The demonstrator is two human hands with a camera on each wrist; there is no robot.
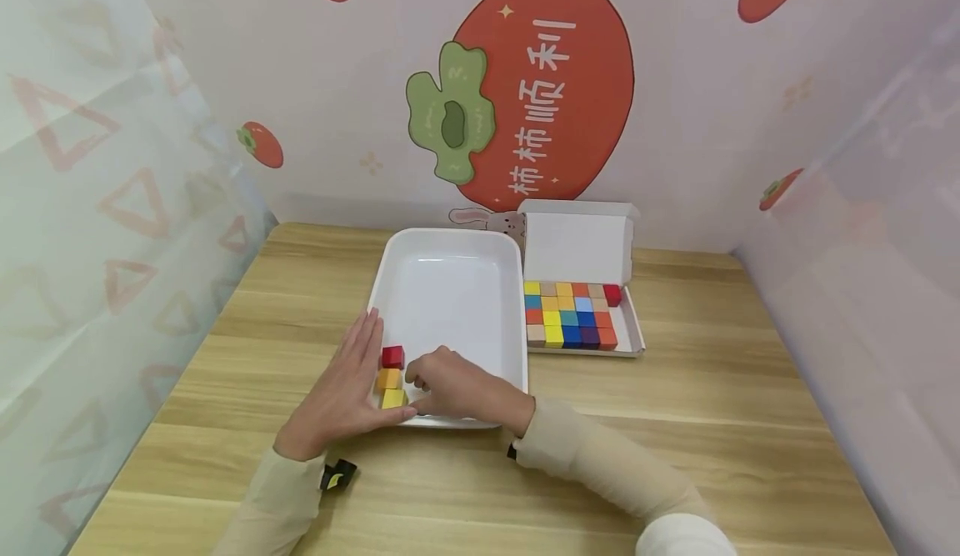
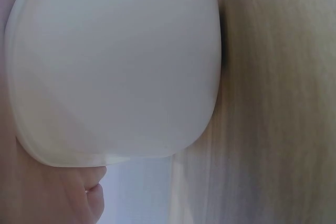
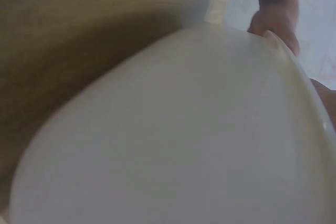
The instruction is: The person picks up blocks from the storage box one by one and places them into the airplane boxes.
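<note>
A white tray [image 1: 465, 289] lies on the table with three small cubes along its left side: a red cube [image 1: 393, 357], an orange cube [image 1: 388, 379] and a yellow cube [image 1: 394, 398]. My left hand [image 1: 341, 385] rests along the tray's left rim, fingers straight and together, thumb stretched toward the near edge below the yellow cube. My right hand [image 1: 457, 385] reaches over the near right part of the tray, fingers curled, beside the yellow cube. Its fingertips are hidden, so whether it pinches anything is unclear. Both wrist views mostly show the tray's outer wall [image 2: 121, 66].
Right of the tray stands an open white box [image 1: 577, 243], its lid raised, holding rows of coloured cubes [image 1: 570, 319]. A patterned backdrop [image 1: 547, 89] rises behind the wooden table [image 1: 697, 423], with pale sheets on both sides.
</note>
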